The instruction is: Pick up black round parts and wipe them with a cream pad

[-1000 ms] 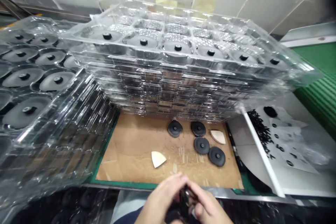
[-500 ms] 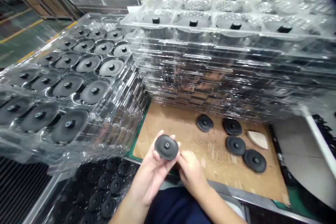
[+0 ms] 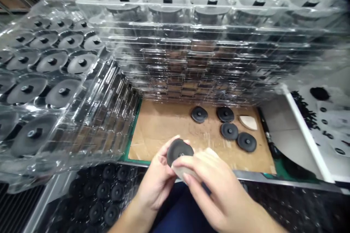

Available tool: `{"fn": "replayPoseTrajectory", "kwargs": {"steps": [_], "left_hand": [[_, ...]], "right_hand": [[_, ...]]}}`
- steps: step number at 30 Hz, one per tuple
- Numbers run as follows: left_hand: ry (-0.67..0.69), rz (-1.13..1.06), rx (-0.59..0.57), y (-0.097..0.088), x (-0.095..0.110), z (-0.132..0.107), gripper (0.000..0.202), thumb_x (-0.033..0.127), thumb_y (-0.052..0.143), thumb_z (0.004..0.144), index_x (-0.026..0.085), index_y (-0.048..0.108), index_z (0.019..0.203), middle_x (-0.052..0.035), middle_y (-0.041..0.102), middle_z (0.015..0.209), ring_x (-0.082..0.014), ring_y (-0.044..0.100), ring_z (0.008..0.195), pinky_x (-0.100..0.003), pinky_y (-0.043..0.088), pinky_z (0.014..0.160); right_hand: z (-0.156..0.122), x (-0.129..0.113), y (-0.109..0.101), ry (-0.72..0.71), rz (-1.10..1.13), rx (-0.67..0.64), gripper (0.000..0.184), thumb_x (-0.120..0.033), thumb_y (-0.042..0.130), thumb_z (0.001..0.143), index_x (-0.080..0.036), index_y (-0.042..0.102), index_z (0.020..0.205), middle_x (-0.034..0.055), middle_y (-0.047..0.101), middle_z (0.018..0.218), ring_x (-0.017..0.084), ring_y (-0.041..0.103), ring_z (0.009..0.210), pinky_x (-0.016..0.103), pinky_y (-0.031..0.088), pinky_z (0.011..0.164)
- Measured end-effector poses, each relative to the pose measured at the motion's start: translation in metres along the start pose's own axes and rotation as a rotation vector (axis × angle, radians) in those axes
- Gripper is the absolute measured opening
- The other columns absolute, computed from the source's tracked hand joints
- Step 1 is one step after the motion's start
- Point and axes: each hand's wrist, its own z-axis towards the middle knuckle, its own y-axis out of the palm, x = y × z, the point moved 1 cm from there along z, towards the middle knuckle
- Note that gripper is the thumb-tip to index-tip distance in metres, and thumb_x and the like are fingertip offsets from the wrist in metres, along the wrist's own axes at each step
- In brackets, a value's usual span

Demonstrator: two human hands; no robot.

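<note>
Disc, black, rounded, plastic-looking (image 3: 175, 149), is being held in left hand's (image 3: 159, 176) grip, apparently for steadiness; pale flat pad (image 3: 187, 173), material unclear, is being pinched by right hand (image 3: 216, 178) beside its edge.

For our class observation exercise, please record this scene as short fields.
Left hand: holds black disc
Right hand: holds pale piece, partly hidden, at that disc's edge
Cardboard: bears four loose discs and pale wedge
Left side: clear tray stack, discs in top tray
Behind cardboard: second tray stack
</note>
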Motion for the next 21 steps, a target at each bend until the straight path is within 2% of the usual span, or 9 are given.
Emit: {"fn": "replayPoseTrajectory", "kwargs": {"steps": [1,4,5,8,10,14,18,21], "left_hand": [[-0.001,0.003,0.011,0.002,-0.001,-0.001,0.056,0.025,0.090,0.048,0.025,0.072,0.101,-0.0028,0.075,0.099,-0.0183,0.069,0.089,-0.021,0.054,0.078],[-0.014,0.034,-0.005,0.005,-0.003,-0.003,0.046,0.025,0.086,0.058,0.022,0.073,0.102,-0.0042,0.075,0.090,-0.0182,0.069,0.084,-0.026,0.053,0.084],[-0.012,0.044,-0.018,0.005,-0.002,-0.003,0.044,0.024,0.085,0.059,0.022,0.073,0.102,-0.0042,0.075,0.088,-0.0179,0.069,0.083,-0.026,0.052,0.086],[0.006,0.017,-0.073,0.002,0.001,-0.003,0.048,0.021,0.087,0.056,0.026,0.073,0.102,-0.0018,0.076,0.095,-0.0159,0.070,0.086,-0.023,0.052,0.086],[0.010,-0.027,-0.117,0.000,0.002,-0.003,0.054,0.024,0.089,0.051,0.027,0.073,0.102,-0.0007,0.076,0.101,-0.0151,0.070,0.089,-0.020,0.053,0.084],[0.033,-0.045,-0.125,0.003,0.003,-0.004,0.053,0.025,0.088,0.054,0.028,0.072,0.105,-0.0005,0.075,0.108,-0.0132,0.068,0.098,-0.016,0.051,0.086],[0.087,-0.036,-0.090,0.013,0.008,-0.007,0.050,0.028,0.084,0.060,0.030,0.071,0.109,-0.0009,0.071,0.118,-0.0169,0.066,0.104,-0.023,0.053,0.089],[0.072,-0.051,-0.030,0.012,0.008,-0.006,0.050,0.035,0.082,0.062,0.029,0.069,0.111,-0.0034,0.069,0.121,-0.0225,0.065,0.108,-0.031,0.055,0.090]], "right_hand": [[0.002,0.001,0.000,0.007,-0.013,0.002,0.020,-0.011,0.045,0.090,-0.015,0.061,0.101,0.0038,0.070,0.088,0.016,0.060,0.074,0.031,0.041,0.070],[0.004,0.003,-0.001,-0.030,-0.079,0.171,0.023,-0.012,0.042,0.091,-0.010,0.061,0.104,0.0091,0.069,0.086,0.019,0.057,0.073,0.033,0.039,0.068],[0.002,0.003,-0.002,-0.051,-0.062,0.190,0.024,-0.012,0.041,0.091,-0.009,0.060,0.105,0.0096,0.069,0.085,0.019,0.056,0.072,0.034,0.039,0.068],[-0.012,0.007,-0.011,-0.083,0.044,0.069,0.022,-0.009,0.044,0.088,-0.013,0.060,0.104,0.0052,0.067,0.080,0.017,0.056,0.069,0.030,0.039,0.066],[-0.023,0.013,-0.020,-0.032,0.021,0.024,0.021,-0.008,0.047,0.087,-0.015,0.059,0.101,0.0018,0.067,0.078,0.014,0.055,0.066,0.029,0.038,0.064],[-0.031,0.025,-0.031,0.103,-0.104,0.149,0.019,-0.010,0.047,0.090,-0.016,0.059,0.104,0.0026,0.069,0.089,0.014,0.059,0.072,0.030,0.039,0.069],[-0.034,0.042,-0.017,0.250,-0.002,0.300,0.019,-0.020,0.047,0.095,-0.023,0.058,0.110,0.0013,0.070,0.102,0.014,0.064,0.088,0.027,0.047,0.076],[-0.046,0.072,0.008,0.369,-0.004,0.293,0.020,-0.027,0.046,0.096,-0.024,0.060,0.109,0.0025,0.070,0.105,0.016,0.065,0.094,0.026,0.051,0.077]]}}
